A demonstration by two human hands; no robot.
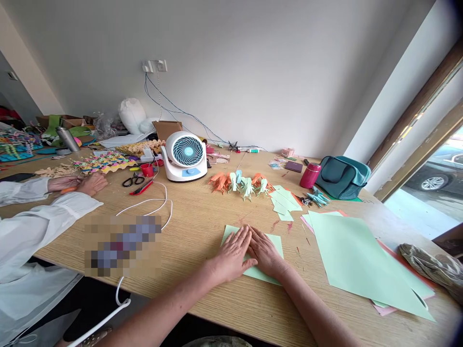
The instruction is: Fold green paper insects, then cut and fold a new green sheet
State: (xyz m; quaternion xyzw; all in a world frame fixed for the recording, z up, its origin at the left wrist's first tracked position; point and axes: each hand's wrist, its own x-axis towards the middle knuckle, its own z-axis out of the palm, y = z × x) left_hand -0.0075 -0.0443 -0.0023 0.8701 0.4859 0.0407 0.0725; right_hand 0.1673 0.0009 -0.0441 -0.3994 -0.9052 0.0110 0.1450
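Observation:
A pale green sheet of paper (pixel 265 275) lies on the wooden table in front of me. My left hand (pixel 233 253) rests flat on it, fingers stretched out. My right hand (pixel 267 253) is pressed flat beside it, and the fingertips of both hands meet near the sheet's far edge. Neither hand grips anything. Much of the paper's middle is hidden under the palms. Beyond it stand several folded paper figures (pixel 248 188) in green and orange, next to a small pile of green paper pieces (pixel 284 198).
Large green sheets (pixel 356 255) lie to the right, near a teal bag (pixel 342 178) and a pink canister (pixel 310 175). A white fan (pixel 185 156), scissors (pixel 133 180) and a white cable (pixel 168 207) are to the left. A co-worker's hands (pixel 92 184) work at far left.

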